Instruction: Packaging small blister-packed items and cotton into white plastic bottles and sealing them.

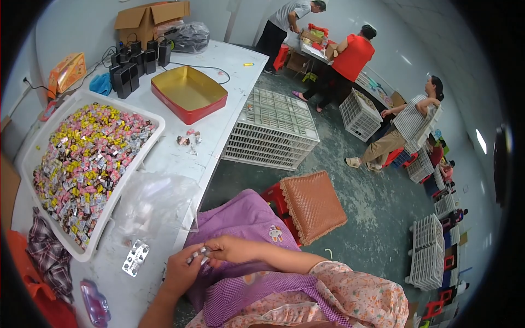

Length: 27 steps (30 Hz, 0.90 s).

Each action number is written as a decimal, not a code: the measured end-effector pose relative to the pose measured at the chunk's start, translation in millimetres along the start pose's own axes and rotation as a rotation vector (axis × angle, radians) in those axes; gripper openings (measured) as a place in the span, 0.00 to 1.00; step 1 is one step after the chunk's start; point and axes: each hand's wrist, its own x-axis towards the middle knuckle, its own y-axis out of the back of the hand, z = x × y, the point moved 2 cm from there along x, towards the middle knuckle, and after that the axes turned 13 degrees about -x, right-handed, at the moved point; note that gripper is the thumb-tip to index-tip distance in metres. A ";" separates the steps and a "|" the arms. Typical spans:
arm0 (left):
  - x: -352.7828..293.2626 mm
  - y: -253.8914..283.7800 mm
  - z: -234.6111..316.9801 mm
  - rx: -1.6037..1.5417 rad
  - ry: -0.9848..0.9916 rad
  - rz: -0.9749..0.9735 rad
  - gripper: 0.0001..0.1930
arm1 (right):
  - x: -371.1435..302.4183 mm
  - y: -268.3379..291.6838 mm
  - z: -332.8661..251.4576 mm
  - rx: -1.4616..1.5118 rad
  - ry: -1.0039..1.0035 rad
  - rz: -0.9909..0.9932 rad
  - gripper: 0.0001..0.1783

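Head — both hands' fingers [219,253] curled, pinching whitish pieces [203,250].

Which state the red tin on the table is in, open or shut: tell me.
Open: no lid covers the red tin; its gold inside shows.

"What carries the things beside you?"
"My white desk [240,82], its edge running along my left side."
"And at its far end?"
"A brown cardboard box [136,27], a dark plastic bundle [192,38] and a cluster of black boxes [123,82], with a cable [210,68] trailing across the top."
"Its middle?"
"A red tin [208,111] with a gold interior, a few small wrapped pieces [191,141] and, to the left, a large white tray [82,254]."
"Nearest you?"
"A clear plastic bag [161,194], a silver sheet [135,258] with dark spots and a translucent purple case [95,306]."
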 end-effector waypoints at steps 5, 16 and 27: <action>0.3 -0.9 -1.5 0.045 0.031 -0.039 0.12 | -2.4 -1.7 9.4 0.090 -0.047 -0.079 0.10; -0.9 -0.6 1.4 0.086 0.166 -0.070 0.09 | -1.5 -6.9 20.0 0.144 0.005 -0.173 0.09; -1.7 -1.4 3.0 0.147 0.179 -0.095 0.09 | -2.1 -12.9 24.8 0.165 0.018 -0.143 0.09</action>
